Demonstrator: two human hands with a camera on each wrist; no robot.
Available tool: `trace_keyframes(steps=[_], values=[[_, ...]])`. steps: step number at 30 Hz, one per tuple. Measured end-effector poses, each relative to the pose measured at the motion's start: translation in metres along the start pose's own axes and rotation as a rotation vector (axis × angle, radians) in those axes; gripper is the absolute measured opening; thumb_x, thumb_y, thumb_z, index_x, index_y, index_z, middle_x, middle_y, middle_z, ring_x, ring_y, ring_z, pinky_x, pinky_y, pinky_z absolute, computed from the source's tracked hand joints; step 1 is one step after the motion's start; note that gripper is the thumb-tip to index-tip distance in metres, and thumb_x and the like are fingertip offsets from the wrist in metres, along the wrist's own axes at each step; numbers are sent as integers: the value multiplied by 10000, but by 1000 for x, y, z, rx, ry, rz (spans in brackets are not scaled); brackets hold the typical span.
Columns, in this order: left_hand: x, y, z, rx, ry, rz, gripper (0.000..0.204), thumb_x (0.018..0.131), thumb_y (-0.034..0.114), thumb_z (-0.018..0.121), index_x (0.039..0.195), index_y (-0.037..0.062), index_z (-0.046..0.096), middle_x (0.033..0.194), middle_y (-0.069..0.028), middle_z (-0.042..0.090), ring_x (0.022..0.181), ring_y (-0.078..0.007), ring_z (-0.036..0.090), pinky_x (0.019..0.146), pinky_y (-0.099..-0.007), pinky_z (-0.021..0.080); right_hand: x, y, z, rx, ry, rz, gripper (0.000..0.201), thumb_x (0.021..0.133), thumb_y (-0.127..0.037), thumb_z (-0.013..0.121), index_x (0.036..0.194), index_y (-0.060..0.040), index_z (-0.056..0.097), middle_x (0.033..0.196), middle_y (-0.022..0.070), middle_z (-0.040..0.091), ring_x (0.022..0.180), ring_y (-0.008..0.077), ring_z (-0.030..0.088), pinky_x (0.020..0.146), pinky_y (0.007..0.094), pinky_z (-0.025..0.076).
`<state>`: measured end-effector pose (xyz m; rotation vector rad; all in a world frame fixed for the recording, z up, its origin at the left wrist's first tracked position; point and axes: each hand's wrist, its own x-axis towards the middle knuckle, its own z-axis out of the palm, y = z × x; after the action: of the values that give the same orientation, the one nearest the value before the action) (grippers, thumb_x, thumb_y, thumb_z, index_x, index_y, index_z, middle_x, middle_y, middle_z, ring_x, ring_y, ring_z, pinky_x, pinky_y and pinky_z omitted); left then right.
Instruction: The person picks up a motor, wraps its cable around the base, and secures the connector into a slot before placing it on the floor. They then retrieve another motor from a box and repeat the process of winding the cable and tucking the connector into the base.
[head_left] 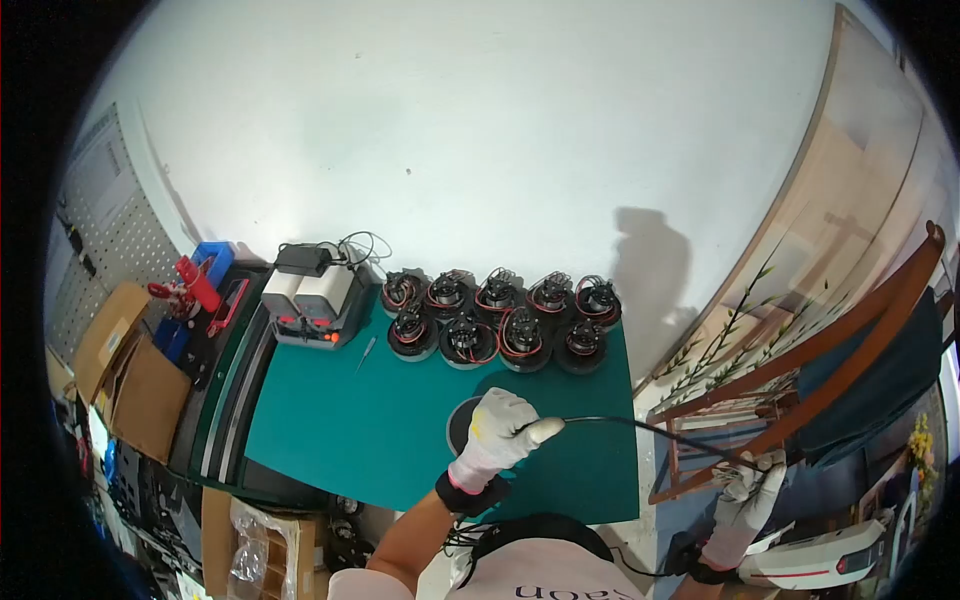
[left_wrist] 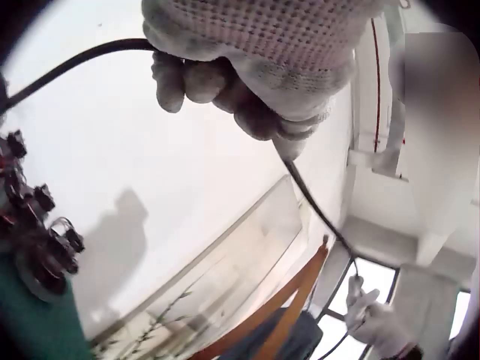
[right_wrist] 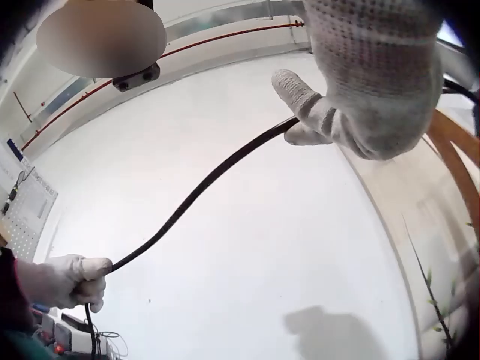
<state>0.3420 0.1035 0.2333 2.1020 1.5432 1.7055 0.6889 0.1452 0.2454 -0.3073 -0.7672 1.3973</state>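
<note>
A black cable [head_left: 640, 425] runs between two hands in white work gloves. My left hand [head_left: 500, 432], over the green table mat [head_left: 330, 420], has its fingers curled tightly round it. From that fist the cable [left_wrist: 82, 56] also comes out on the other side. Out to the right, past the table edge, my right hand [head_left: 748, 500] grips the cable farther along. In the right wrist view the cable [right_wrist: 202, 184] enters this hand [right_wrist: 367, 97] between thumb and fingers. A round dark piece with a grey rim [head_left: 458, 425] lies partly hidden under the left hand.
Several round black units with red wires [head_left: 466, 340] stand in two rows at the back of the mat. Left of them are a grey-white device [head_left: 315, 295] and a thin screwdriver [head_left: 367, 347]. A wooden chair [head_left: 840, 350] stands at right, near a white-and-red case [head_left: 820, 560].
</note>
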Motion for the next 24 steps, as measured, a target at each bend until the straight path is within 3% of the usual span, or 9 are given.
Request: trace_keyframes(steps=[2, 5, 6, 7, 9, 10, 17, 19, 24], values=[[1, -3, -10, -118, -39, -50, 339, 706, 261, 696, 508, 69, 497, 473, -63, 431, 454, -265, 425, 483, -339, 316, -2, 14, 30, -19, 296, -21, 314, 937, -247, 434, 1205, -86, 453, 992, 28, 582, 793, 130, 580, 498, 183, 511], [6, -15, -24, -266, -81, -11, 290, 721, 225, 694, 551, 59, 528, 521, -54, 468, 497, -241, 452, 496, -319, 331, 0, 22, 37, 61, 387, -4, 313, 927, -268, 456, 1184, -92, 484, 1032, 38, 578, 774, 136, 573, 517, 184, 511], [6, -19, -26, -299, -79, 77, 263, 727, 212, 693, 580, 50, 548, 547, -48, 487, 523, -225, 471, 509, -308, 347, 1, 18, 11, -1, 295, -39, 314, 918, -282, 477, 1155, -78, 502, 1010, 36, 569, 778, 143, 575, 551, 193, 512], [1, -25, -25, -309, -96, 75, 263, 727, 212, 693, 580, 50, 548, 547, -48, 487, 523, -225, 471, 509, -308, 347, 3, 16, 40, -169, 371, -155, 323, 911, -278, 494, 1152, -63, 490, 960, 37, 560, 767, 129, 572, 527, 182, 493], [-17, -45, -18, -428, -53, -303, 224, 727, 201, 697, 639, 33, 579, 584, -38, 508, 573, -181, 501, 548, -287, 381, 10, 8, 45, -231, 521, -298, 322, 914, -264, 490, 1147, -42, 473, 920, 35, 547, 703, 120, 567, 451, 151, 451], [-21, -50, -16, -496, -11, -421, 211, 733, 182, 690, 648, 19, 586, 576, -35, 511, 571, -156, 501, 560, -272, 399, 9, 1, 40, -269, 372, -298, 335, 916, -263, 486, 1157, -34, 451, 936, 53, 559, 698, 132, 593, 408, 133, 427], [-21, -67, -4, -466, -86, -665, 316, 789, 118, 628, 536, 1, 479, 510, -4, 432, 497, -74, 403, 453, -269, 303, -1, 8, 44, -383, 518, -281, 327, 907, -228, 506, 1158, -27, 444, 993, 100, 582, 852, 194, 628, 476, 159, 468], [-22, -74, -1, -589, -56, -674, 272, 809, 121, 609, 577, 16, 512, 545, 10, 463, 525, -61, 418, 469, -249, 314, -3, 13, 44, -360, 479, -258, 338, 909, -233, 503, 1167, -24, 438, 1005, 102, 582, 871, 191, 624, 507, 177, 482], [-37, -83, -1, -810, 43, -1043, 229, 843, 216, 578, 696, 40, 568, 627, 24, 529, 568, -52, 465, 513, -204, 355, 0, 18, 47, -123, 555, -239, 289, 920, -210, 475, 1131, -12, 474, 1042, 98, 576, 885, 189, 612, 563, 159, 531]])
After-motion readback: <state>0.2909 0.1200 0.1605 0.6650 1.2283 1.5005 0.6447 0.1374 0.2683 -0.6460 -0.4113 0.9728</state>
